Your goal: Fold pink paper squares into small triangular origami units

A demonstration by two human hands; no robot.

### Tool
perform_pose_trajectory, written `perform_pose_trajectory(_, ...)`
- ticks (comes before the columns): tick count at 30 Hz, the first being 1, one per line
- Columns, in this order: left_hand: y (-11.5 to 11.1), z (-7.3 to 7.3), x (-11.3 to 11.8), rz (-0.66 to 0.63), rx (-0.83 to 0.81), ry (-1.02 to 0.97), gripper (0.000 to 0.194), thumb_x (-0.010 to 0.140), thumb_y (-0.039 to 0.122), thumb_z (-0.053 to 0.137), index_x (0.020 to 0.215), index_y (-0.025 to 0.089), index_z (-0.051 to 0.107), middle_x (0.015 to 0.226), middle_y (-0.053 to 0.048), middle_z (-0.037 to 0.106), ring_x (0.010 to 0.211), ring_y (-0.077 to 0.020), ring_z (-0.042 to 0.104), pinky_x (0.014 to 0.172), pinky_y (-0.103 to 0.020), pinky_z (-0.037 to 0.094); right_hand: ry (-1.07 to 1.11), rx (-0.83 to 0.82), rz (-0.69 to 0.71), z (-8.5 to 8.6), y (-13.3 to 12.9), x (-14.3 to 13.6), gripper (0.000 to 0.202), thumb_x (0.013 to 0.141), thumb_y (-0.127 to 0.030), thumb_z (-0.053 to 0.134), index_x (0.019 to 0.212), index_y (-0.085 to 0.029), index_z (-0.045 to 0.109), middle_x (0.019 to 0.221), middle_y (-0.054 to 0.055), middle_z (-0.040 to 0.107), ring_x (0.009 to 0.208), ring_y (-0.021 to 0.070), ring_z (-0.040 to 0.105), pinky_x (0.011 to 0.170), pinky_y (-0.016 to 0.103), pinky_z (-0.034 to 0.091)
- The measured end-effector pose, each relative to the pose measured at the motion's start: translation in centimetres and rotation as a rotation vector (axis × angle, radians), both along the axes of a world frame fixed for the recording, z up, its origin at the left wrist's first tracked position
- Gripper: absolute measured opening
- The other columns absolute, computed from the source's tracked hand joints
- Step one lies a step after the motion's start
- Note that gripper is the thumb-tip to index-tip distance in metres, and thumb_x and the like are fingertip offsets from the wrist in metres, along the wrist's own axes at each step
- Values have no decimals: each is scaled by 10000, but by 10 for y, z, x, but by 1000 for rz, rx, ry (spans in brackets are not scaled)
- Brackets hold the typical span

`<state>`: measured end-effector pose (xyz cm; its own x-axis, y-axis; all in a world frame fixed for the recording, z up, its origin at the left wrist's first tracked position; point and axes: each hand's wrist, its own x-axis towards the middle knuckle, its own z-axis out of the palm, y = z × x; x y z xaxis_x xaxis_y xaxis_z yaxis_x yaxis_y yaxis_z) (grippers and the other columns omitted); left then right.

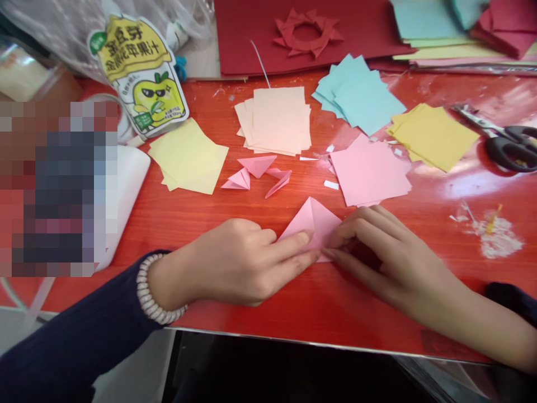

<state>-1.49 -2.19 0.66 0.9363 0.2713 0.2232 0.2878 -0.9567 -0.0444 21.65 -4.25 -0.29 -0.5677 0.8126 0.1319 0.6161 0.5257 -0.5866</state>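
A partly folded sheet of pink origami paper (311,218) lies on the table between my hands, with one corner pointing away from me and a crease running down from it. My left hand (247,263) holds the sheet down with its index and middle fingers, the other fingers curled under. At the sheet's right edge, my right hand (381,252) pinches the paper between thumb and fingers near the lower corner. Just beyond sit several small folded pink paper pieces (257,167). A stack of pink paper squares (371,170) lies past my right hand.
Stacks of yellow (191,159), peach (279,120), blue (364,92) and gold paper squares (434,136) lie farther back. Black-handled scissors (509,143) rest at the right, near white scraps (499,238). A juice pouch (145,78) stands left; a red paper ring (308,32) lies behind.
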Motion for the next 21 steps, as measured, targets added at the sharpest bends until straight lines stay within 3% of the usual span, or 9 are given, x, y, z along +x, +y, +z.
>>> perform_pose_trajectory(8, 0, 0, 2, 9, 33, -23, 326, 875, 315, 475, 1146, 168, 581, 1115, -38, 640, 512, -89, 523, 400, -254, 352, 2, -6, 11, 0, -1, 1, 20, 848, -166, 520, 831, -160, 512, 792, 40, 507, 751, 162, 450, 649, 300, 400)
perform_pose_trajectory(13, 1, -1, 3, 20, 65, -2, 301, 867, 215, 498, 1156, 182, 574, 1057, -9, 665, 511, -80, 515, 409, -246, 337, -4, 2, 12, -1, -1, 1, 14, 850, -162, 513, 837, -161, 509, 801, 42, 508, 754, 165, 452, 657, 306, 399)
perform_pose_trajectory(21, 0, 0, 2, 24, 53, -9, 310, 867, 206, 493, 1166, 168, 561, 1047, -7, 664, 521, -82, 515, 409, -255, 355, -4, -6, 15, 0, -1, 0, 28, 852, -142, 497, 850, -169, 504, 803, 47, 501, 747, 167, 435, 653, 317, 394)
